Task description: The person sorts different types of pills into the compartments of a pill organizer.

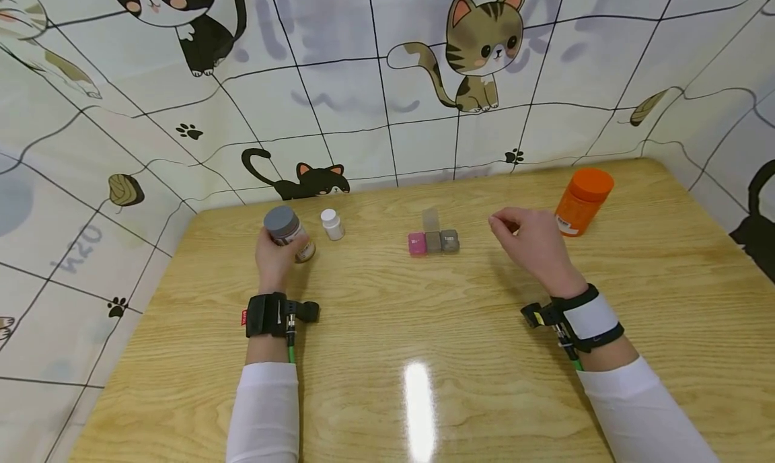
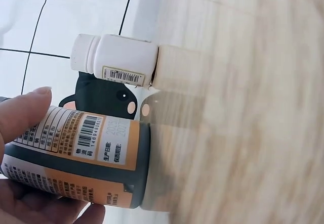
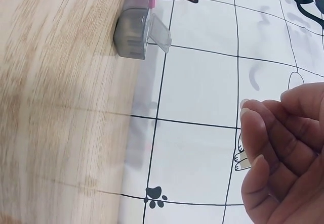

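My left hand (image 1: 274, 264) grips a dark grey-capped supplement bottle (image 1: 282, 222) around its sides. The left wrist view shows the orange and white label of that bottle (image 2: 96, 143), with thumb and fingers on opposite sides. Close to its right stands a small white pill bottle (image 1: 332, 225). A small pill organizer (image 1: 449, 241) with one pink and two grey compartments sits mid-table, its middle lid (image 1: 430, 219) raised. To the organizer's right, my right hand (image 1: 537, 244) hovers over the table, fingers (image 3: 255, 133) loosely bent and nothing visible in them.
An orange jar (image 1: 582, 200) with an orange lid stands behind my right hand at the back right. Behind the wooden table (image 1: 363, 335) hangs a white grid-lined cloth (image 1: 339, 106) printed with cats. A bright light reflection lies near the front middle.
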{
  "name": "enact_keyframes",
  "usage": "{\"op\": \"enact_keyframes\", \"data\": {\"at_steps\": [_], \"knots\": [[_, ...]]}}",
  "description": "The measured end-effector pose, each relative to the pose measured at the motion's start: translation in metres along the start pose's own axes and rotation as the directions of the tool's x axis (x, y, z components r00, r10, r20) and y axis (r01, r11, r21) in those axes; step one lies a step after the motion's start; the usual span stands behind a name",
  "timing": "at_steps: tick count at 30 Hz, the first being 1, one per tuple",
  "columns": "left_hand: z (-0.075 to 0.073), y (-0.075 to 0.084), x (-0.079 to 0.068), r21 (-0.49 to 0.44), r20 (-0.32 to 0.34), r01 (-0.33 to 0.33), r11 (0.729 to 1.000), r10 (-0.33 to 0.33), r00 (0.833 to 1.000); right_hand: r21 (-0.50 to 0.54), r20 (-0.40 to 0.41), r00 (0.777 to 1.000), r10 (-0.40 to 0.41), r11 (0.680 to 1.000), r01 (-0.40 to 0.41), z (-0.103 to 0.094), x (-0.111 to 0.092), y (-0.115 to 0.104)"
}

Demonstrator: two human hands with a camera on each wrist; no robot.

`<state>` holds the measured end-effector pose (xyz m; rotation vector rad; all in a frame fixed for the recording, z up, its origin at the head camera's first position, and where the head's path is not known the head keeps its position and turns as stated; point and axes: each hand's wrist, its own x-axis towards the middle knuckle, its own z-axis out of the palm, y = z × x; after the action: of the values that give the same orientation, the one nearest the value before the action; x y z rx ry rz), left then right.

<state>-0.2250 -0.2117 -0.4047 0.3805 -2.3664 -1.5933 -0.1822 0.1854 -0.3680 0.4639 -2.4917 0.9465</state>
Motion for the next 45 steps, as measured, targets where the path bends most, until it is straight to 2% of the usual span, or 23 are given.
{"op": "enact_keyframes", "data": {"at_steps": [3,5,7,9,11,12,14,17,19,22,26,31,38,45], "knots": [[0.0,0.003,-0.001,0.015,-0.008,-0.005,1.0,0.005,1.0,-0.003,0.011,1.0,0.002,1.0,-0.002,-0.001,0.0,-0.001],[0.0,0.009,-0.002,0.021,0.004,-0.034,0.999,0.034,0.999,-0.008,0.018,1.0,0.002,1.0,-0.002,-0.001,0.0,-0.001],[0.003,0.022,-0.008,0.011,0.048,-0.089,0.996,0.088,0.995,-0.009,0.033,0.999,0.004,1.0,-0.003,-0.002,0.0,-0.002],[0.01,0.039,-0.018,-0.001,0.131,-0.15,0.989,0.149,0.98,0.0,0.048,0.999,0.004,1.0,-0.004,-0.003,0.001,-0.004],[0.022,0.058,-0.033,-0.014,0.245,-0.216,0.976,0.213,0.946,0.031,0.072,0.997,0.007,0.999,-0.009,-0.005,0.002,-0.008],[0.03,0.066,-0.041,-0.019,0.302,-0.247,0.969,0.241,0.922,0.054,0.087,0.996,0.006,0.998,-0.011,-0.005,0.002,-0.011],[0.049,0.078,-0.057,-0.014,0.414,-0.307,0.952,0.285,0.865,0.105,0.115,0.993,0.0,0.994,-0.012,-0.006,0.002,-0.019],[0.077,0.087,-0.081,-0.007,0.52,-0.375,0.927,0.323,0.79,0.18,0.165,0.986,-0.03,0.984,0.0,-0.003,0.0,-0.03],[0.091,0.086,-0.094,0.006,0.572,-0.385,0.923,0.312,0.759,0.216,0.196,0.979,-0.059,0.976,0.015,0.002,-0.001,-0.037],[0.107,0.082,-0.106,0.024,0.613,-0.389,0.921,0.294,0.734,0.267,0.233,0.968,-0.096,0.963,0.032,0.011,-0.004,-0.046],[0.117,0.075,-0.112,0.032,0.605,-0.433,0.901,0.327,0.726,0.296,0.25,0.962,-0.11,0.955,0.033,0.021,-0.008,-0.055],[0.124,0.069,-0.117,0.017,0.58,-0.465,0.885,0.37,0.725,0.262,0.219,0.972,-0.082,0.965,0.022,0.03,-0.011,-0.06],[0.129,0.067,-0.12,0.035,0.57,-0.466,0.884,0.365,0.736,0.225,0.232,0.973,0.014,0.972,-0.068,0.038,-0.015,-0.063],[0.129,0.068,-0.121,0.056,0.574,-0.452,0.89,0.341,0.744,0.208,0.23,0.973,0.024,0.975,-0.073,0.041,-0.016,-0.063]]}}
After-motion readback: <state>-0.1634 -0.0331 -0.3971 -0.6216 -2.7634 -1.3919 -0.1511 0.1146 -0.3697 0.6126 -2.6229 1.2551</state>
